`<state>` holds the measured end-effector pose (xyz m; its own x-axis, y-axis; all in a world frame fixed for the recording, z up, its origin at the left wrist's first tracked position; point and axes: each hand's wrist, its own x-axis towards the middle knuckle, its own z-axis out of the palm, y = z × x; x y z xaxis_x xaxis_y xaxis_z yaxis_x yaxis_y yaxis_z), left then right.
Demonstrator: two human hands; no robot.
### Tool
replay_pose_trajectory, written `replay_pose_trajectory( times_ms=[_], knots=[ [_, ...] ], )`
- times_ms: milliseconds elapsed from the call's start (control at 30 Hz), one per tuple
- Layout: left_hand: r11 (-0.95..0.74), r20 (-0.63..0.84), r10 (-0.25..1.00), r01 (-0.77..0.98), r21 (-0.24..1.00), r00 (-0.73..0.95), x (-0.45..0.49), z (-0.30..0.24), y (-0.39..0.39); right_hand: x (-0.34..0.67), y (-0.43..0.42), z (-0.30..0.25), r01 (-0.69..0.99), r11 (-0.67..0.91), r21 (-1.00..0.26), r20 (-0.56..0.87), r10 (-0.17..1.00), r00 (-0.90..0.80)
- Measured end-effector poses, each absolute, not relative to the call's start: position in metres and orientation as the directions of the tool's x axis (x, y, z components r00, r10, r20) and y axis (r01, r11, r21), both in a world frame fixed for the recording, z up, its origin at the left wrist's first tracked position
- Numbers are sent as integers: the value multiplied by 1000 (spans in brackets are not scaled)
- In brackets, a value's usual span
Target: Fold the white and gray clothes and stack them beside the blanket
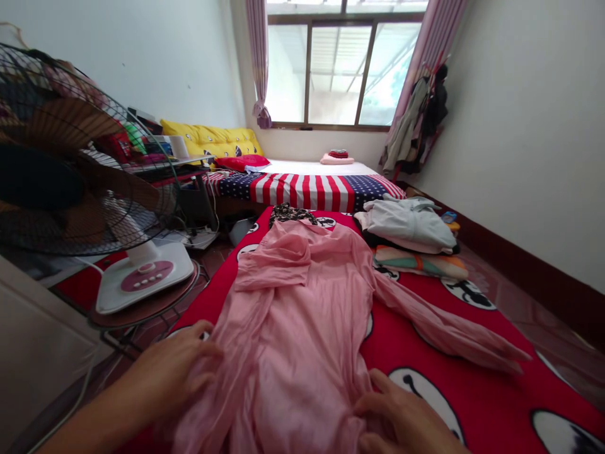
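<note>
A pink long-sleeved garment (302, 328) lies spread on a red bed cover, its lower part nearest me. One sleeve (449, 328) stretches out to the right; the other (271, 268) is folded across the upper left of the body. My left hand (189, 359) has its fingers curled at the garment's left edge, where the cloth is slightly blurred. At the lower right edge, my right hand (397, 413) grips the cloth between thumb and fingers. The garment's bottom end runs out of view. A dark patterned cloth (290, 214) sits just beyond the collar.
Folded clothes (409, 224) are piled at the right edge of the red cover (482, 384), on a folded multicoloured cloth (420, 261). A standing fan (146, 277) rests on a round stool at left. Beyond is another bed with a striped, starred cover (302, 191).
</note>
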<state>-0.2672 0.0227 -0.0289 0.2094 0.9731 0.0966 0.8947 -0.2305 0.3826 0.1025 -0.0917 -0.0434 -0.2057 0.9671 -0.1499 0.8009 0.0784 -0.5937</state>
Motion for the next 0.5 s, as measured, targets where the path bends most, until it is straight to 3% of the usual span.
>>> replay_pose_trajectory(
  times_ms=[100,167,300,367,433,500],
  knots=[
    [-332,118,943,893,305,310,-249,-13,44,125,-82,-33,750,47,-660,-91,986,-141],
    [-390,172,920,851,351,351,-231,-11,58,152,-68,-34,773,7,-635,7,1000,-3],
    [-538,257,843,729,423,472,-185,-30,83,223,-42,-60,939,-118,-323,313,923,224],
    [-567,288,824,708,421,488,-164,-43,96,256,-38,-78,958,-231,-172,377,883,281],
    [-588,306,809,698,409,501,-148,-56,110,283,-40,-89,942,-307,-134,359,871,335],
    [-595,292,804,698,397,519,-138,-64,121,304,-45,-89,933,-304,-194,317,880,352]
  ],
)
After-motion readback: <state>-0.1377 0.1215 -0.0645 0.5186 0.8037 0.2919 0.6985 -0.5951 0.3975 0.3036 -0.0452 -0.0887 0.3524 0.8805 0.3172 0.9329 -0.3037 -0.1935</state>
